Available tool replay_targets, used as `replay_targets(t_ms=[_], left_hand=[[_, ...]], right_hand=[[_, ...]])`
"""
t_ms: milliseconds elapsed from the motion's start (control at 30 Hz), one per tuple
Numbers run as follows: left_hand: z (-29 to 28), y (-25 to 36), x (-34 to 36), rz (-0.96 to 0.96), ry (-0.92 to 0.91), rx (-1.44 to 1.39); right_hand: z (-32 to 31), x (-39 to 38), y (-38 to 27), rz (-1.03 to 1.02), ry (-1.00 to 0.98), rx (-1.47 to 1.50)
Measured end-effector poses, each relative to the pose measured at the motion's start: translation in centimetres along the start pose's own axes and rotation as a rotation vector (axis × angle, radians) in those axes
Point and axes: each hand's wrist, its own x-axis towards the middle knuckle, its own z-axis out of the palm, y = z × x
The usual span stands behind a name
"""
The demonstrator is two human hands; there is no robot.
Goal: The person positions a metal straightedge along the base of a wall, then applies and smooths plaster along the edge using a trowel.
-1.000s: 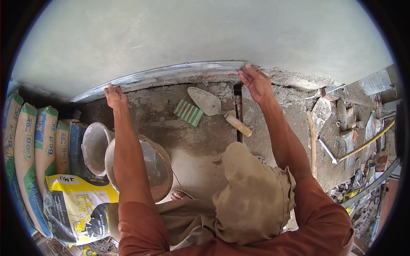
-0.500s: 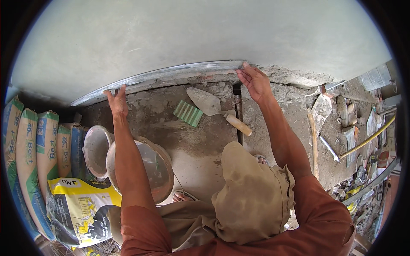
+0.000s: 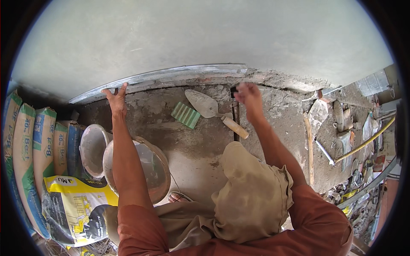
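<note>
A long silvery metal straightedge point(image 3: 166, 74) lies along the foot of the grey plastered wall point(image 3: 200, 34). My left hand point(image 3: 117, 96) grips its lower edge toward the left end with thumb and fingers. My right hand point(image 3: 249, 98) is below and off the straightedge's right end, above the rough floor edge; its fingers are smeared by motion. Between my hands on the floor lie a pointed trowel point(image 3: 200, 102) with a wooden handle and a green ridged block point(image 3: 185, 115).
Cement sacks point(image 3: 45, 145) and a yellow bag point(image 3: 77, 205) crowd the left, beside two buckets point(image 3: 151, 170). A wooden stick point(image 3: 308, 153), a yellow hose point(image 3: 363, 143) and rubble lie at the right. My knee point(image 3: 252, 187) juts into the middle.
My right hand has let go of the straightedge's right end and moved down, away from the wall. My left hand has stayed on the strip, whose right end sits slightly lower.
</note>
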Motion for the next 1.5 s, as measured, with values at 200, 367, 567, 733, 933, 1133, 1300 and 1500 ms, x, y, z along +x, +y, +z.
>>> replay_targets(t_ms=[200, 367, 567, 733, 933, 1133, 1300, 1500], left_hand=[[-3.0, 0.2, 0.2, 0.008, 0.059, 0.047], [1.2, 1.4, 0.2, 0.033, 0.082, 0.135], [-0.5, 3.4, -2.3, -0.048, 0.153, 0.215], [0.9, 4.7, -3.2, -0.093, 0.167, 0.206], [1.1, 3.2, -1.5, -0.005, 0.169, 0.192], [-0.2, 0.0, -1.2, 0.155, 0.227, 0.106], [0.9, -1.4, -0.7, 0.242, 0.207, -0.378], [1.0, -0.9, -0.1, 0.206, 0.298, 0.264]], right_hand=[[-0.7, -7.5, 9.0, -0.563, -0.161, -1.208], [-3.0, -7.9, 8.8, -0.475, -0.300, -1.395], [-3.8, -5.1, 9.7, -0.414, -0.493, -1.160], [-3.4, -9.2, -3.0, 0.081, -0.608, -0.896], [0.0, -8.2, -10.5, 0.250, -0.887, -0.533], [18.8, -9.7, -15.8, 0.013, -1.294, -0.748], [33.4, -12.4, -13.5, 0.233, -1.394, -0.448], [47.1, -13.8, -7.3, 0.328, -1.369, -0.321]])
